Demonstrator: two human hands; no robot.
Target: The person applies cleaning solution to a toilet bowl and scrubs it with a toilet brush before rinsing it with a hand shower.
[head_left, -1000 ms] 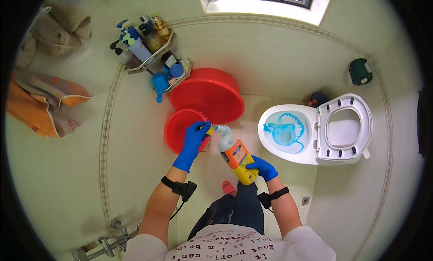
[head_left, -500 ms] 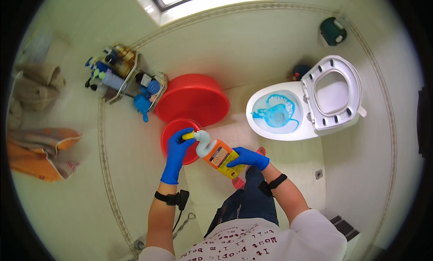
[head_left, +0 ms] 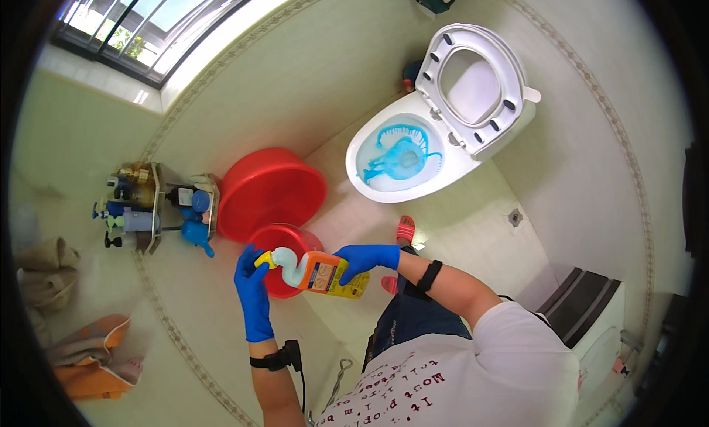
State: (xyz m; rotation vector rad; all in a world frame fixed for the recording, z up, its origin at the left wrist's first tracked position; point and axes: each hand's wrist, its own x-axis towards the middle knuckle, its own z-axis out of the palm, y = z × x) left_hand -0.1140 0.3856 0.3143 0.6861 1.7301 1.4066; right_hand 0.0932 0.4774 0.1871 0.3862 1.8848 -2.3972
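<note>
Nearest us are a white printed shirt (head_left: pixel 450 368) and dark trousers (head_left: pixel 413 320), with red slippers (head_left: pixel 405 229) on the pale floor (head_left: pixel 458 220). Ahead of the trousers we see our left hand (head_left: pixel 253 283), its fingers pinching the yellow cap (head_left: pixel 265 259) at the nozzle tip, while our right hand (head_left: pixel 362 260) grasps the body of the orange-and-yellow bottle (head_left: pixel 322 270). The bottle is held above the near side of a red bucket (head_left: pixel 295 239); beyond stands a red basin (head_left: pixel 273 194), with a loaded wall rack (head_left: pixel 156 217) to its left. Far right is the toilet (head_left: pixel 367 189), seat raised, blue liquid (head_left: pixel 403 160) in its bowl; far left, a barred window (head_left: pixel 162 28).

A second ago we had the cap just off the nozzle; now they meet. The bottle has swung from a steeper slant, and our view has turned too.

Its long axis now runs left to right, nozzle pointing left, base right and slightly nearer us.
</note>
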